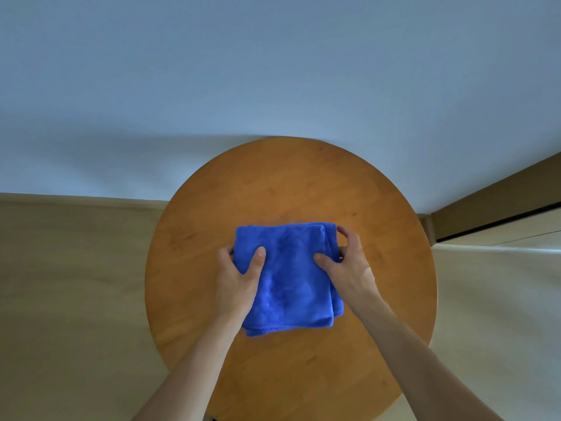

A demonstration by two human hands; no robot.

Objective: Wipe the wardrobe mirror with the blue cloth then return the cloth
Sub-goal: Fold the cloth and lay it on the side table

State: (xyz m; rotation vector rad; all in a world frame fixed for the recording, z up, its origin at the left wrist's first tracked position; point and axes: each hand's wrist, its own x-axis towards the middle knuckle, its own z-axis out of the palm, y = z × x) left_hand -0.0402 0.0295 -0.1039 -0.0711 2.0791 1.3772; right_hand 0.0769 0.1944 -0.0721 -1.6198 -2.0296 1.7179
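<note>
Nearest to my view, two bare forearms reach in from the bottom edge, the left forearm and the right forearm, and they angle toward each other. Both end at a folded blue cloth over the middle of a round wooden counter. The left hand grips the cloth's left edge, with its thumb pressed on top and its fingers tucked out of sight beneath. The right hand grips the right edge near the far corner, with its thumb on top and its fingers curled round the folded layers. The cloth is roughly square, with a stitched hem along its near edge and several layers showing at its right side. I cannot tell whether it lies flat on the wood or is raised slightly. Behind the counter stands a plain pale wall. A light wood-toned floor spreads to either side.
</note>
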